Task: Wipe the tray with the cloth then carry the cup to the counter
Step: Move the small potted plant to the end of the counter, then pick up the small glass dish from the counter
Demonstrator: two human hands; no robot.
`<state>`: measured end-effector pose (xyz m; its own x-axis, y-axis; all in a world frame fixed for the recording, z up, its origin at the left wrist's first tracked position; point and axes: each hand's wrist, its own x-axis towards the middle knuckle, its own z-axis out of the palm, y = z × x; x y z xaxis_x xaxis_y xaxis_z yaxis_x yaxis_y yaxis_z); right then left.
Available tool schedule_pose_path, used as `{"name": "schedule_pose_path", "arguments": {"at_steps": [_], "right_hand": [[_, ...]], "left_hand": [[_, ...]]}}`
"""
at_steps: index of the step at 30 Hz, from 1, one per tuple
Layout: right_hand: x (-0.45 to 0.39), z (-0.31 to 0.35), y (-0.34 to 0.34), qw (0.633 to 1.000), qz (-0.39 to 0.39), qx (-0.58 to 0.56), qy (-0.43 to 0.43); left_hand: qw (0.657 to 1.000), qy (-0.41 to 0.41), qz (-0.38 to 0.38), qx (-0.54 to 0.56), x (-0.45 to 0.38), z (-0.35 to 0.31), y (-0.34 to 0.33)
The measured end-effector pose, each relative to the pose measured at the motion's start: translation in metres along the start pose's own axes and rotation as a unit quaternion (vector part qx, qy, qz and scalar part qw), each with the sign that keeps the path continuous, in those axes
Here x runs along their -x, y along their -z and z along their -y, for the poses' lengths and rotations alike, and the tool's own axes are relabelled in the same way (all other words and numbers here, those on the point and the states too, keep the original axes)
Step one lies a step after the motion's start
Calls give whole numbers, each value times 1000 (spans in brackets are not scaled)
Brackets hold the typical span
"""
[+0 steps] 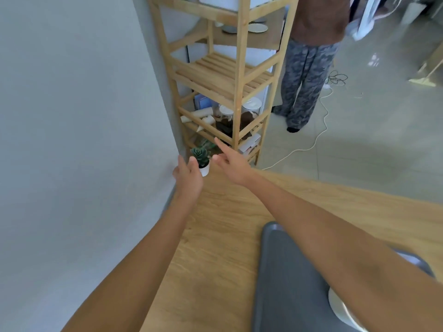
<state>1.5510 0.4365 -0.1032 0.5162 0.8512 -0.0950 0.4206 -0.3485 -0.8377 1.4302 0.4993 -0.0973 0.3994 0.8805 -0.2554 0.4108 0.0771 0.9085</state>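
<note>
Left hand [188,174] open, fingers touching small potted succulent [202,159] at far table [215,236] edge. Right hand [231,164] open, empty, forefinger extended. Grey tray [287,271] near right.

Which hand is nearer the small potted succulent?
Left. The left hand is right against the potted succulent; the right hand hovers just beside it, fingers spread.

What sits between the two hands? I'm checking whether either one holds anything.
In the head view, a small potted succulent stands on the table's far corner between the left hand and the right hand; both hands are open.
</note>
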Motion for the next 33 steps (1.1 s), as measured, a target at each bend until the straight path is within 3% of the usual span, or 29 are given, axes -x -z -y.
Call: {"name": "schedule_pose_path", "arguments": {"at_steps": [3,6,9,12,17,21,24,29,33], "right_hand": [[32,-2,44,999,-43,-2,-4],[81,-13,103,995,-96,19,-6],[143,-37,162,986,-166,27,-16],[213,-76,215,978,-200,17,-50],[340,-143,290,959,-258,14,-121],[431,-192,316,944,-281,-6,-176],[475,-228,311,939,-264,-8,-220],[500,-261,282,932,-226,-49,-280],[502,-267,268,922,-258,-99,-270]], "left_hand": [[997,14,-74,14,44,-19,-23],[996,-63,-62,30,99,-45,-55],[980,-195,-28,19,154,-72,-95],[951,-305,44,13,212,-91,-146],[911,-346,222,-29,315,-85,-241],[887,-277,353,-105,373,-47,-301],[875,-203,410,-156,396,-22,-330],[861,-98,469,-172,404,1,-360],[871,-63,468,-133,403,9,-372]]}}
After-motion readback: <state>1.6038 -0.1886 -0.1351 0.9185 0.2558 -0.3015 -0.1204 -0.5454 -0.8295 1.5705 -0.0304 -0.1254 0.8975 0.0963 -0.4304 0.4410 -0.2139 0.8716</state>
